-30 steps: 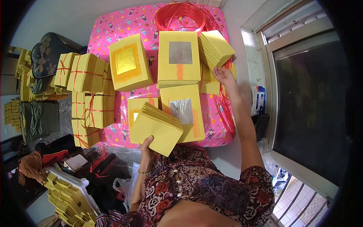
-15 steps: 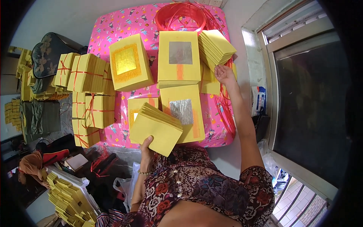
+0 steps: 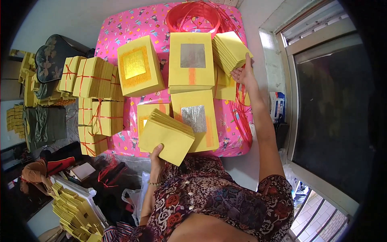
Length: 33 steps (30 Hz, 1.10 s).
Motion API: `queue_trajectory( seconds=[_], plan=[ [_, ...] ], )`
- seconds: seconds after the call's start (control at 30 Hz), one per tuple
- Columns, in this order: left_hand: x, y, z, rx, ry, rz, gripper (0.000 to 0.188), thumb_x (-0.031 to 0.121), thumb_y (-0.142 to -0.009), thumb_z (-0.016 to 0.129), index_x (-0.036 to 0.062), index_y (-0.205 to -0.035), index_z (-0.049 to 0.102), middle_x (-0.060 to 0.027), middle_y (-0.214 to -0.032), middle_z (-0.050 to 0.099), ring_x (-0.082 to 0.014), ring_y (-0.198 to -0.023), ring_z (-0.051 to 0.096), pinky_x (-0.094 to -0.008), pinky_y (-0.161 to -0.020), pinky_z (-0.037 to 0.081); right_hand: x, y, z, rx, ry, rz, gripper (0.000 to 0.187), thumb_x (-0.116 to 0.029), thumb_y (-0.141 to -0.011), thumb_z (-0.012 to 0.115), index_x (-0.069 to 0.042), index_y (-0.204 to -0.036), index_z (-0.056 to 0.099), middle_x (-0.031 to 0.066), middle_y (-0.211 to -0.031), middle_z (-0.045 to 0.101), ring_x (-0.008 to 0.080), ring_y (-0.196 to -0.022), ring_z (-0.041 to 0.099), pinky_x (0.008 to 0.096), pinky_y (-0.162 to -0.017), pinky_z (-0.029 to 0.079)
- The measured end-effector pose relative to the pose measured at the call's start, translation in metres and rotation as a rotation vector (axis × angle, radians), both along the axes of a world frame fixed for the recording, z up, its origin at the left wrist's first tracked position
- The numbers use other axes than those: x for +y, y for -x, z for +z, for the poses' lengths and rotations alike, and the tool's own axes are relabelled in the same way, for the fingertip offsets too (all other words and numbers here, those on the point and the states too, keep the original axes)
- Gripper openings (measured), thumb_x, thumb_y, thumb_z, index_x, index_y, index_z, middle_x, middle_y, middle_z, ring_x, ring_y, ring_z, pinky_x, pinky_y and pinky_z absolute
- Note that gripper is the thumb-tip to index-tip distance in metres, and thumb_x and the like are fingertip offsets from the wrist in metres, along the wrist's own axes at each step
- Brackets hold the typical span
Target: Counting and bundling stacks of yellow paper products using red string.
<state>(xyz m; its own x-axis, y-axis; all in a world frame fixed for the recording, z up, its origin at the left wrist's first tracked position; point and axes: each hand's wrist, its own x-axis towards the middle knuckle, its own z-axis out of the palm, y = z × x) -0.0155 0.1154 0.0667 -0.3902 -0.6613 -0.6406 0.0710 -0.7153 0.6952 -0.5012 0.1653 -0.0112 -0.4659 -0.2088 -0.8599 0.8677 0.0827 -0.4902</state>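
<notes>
My left hand [image 3: 157,153] grips a bundle of folded yellow paper [image 3: 167,139], thumb on top and fingers underneath. The bundle is tilted over the near paper stacks. At the far right, my right hand [image 3: 246,74] reaches to another folded yellow bundle [image 3: 230,49]; its thumb is spread along the right edge and its fingers are at the lower corner. Near it are a tall paper stack with a silver square [image 3: 191,78] and one with a gold square [image 3: 133,82]. Another silver-square stack [image 3: 207,121] lies closer, partly covered by the held bundle.
Pink patterned cloth [image 3: 115,30] covers the table. A red round basin [image 3: 171,22] with red strips stands at the back. Tied yellow bundles [image 3: 90,78] are piled on the left. Red strips [image 3: 241,125] hang by the right edge. Another person's arm [image 3: 36,173] shows at lower left.
My right hand has shifted slightly up and right, and its thumb has spread up along the folded bundle. My left hand and its paper bundle have stayed nearly still.
</notes>
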Motion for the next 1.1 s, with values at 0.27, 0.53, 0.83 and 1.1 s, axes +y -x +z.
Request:
queue_trajectory(
  seconds=[0.27,0.53,0.83,1.1],
  plan=[
    [0.001,-0.001,0.011,-0.02,-0.014,-0.003,0.068,0.031,-0.072,0.064,-0.0031,-0.127,0.041,-0.015,-0.118,0.053,-0.028,-0.108,0.053,-0.0376,-0.092,0.044,-0.008,0.004,0.001,0.062,-0.023,0.133,0.071,-0.062,-0.051,0.078,-0.01,-0.095,0.056,0.0028,-0.09,0.057,0.0161,-0.087,0.053,0.0273,-0.078,0.039],
    [0.005,-0.006,0.013,-0.007,0.007,-0.009,0.065,0.031,-0.076,0.061,-0.0042,-0.126,0.041,-0.0164,-0.118,0.053,-0.0287,-0.108,0.053,-0.0383,-0.092,0.043,-0.021,0.006,-0.012,0.11,0.017,0.003,0.056,-0.054,-0.055,0.079,-0.02,-0.092,0.056,-0.002,-0.082,0.055,0.011,-0.073,0.048,0.0245,-0.063,0.034],
    [0.002,-0.013,0.02,0.118,-0.075,0.042,0.066,0.029,-0.075,0.064,-0.0053,-0.125,0.041,-0.0174,-0.115,0.055,-0.0301,-0.105,0.055,-0.0393,-0.09,0.045,0.011,0.012,0.022,0.217,0.478,-0.256,0.052,-0.041,-0.067,0.077,-0.015,-0.104,0.053,0.0008,-0.094,0.054,0.0149,-0.086,0.051,0.0317,-0.071,0.042],
    [-0.033,-0.046,0.018,0.144,-0.033,-0.059,0.061,0.029,-0.077,0.064,-0.0072,-0.122,0.046,-0.0172,-0.114,0.057,-0.0284,-0.102,0.057,-0.0364,-0.091,0.045,0.105,0.008,0.071,0.318,0.591,0.238,0.064,-0.03,-0.074,0.072,-0.01,-0.128,0.044,0.0084,-0.122,0.053,0.023,-0.113,0.05,0.0386,-0.097,0.042]
  ],
)
